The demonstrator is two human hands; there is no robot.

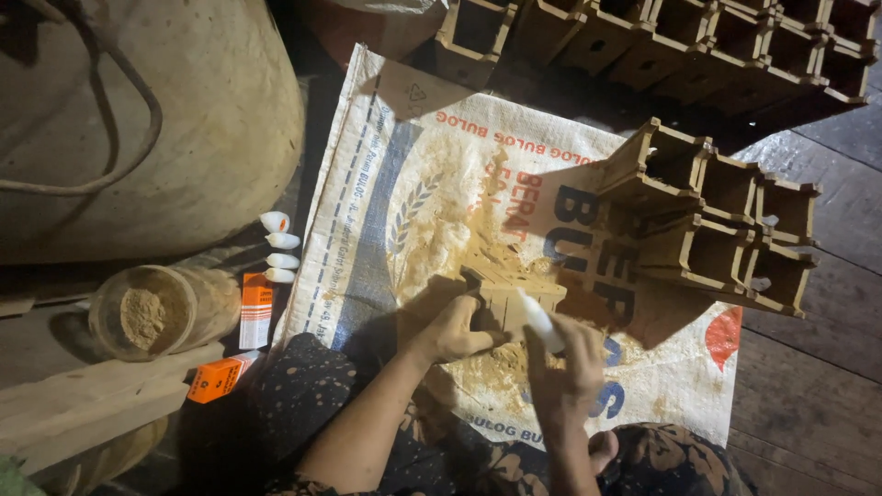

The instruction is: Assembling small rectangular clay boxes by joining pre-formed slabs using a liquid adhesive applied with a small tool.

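Head view: wooden box held on sack, glue tube applied.

The left hand (452,329) gripped the small wooden box (511,298), fingers clamped on its near side, over the sawdust-strewn sack (367,174). The right hand (565,363) had its fingers closed round a white tube (540,320), tip at the box. The box looked light, stiff and rough; its outer walls offered the firmest grip. Finished boxes (717,220) stood near.
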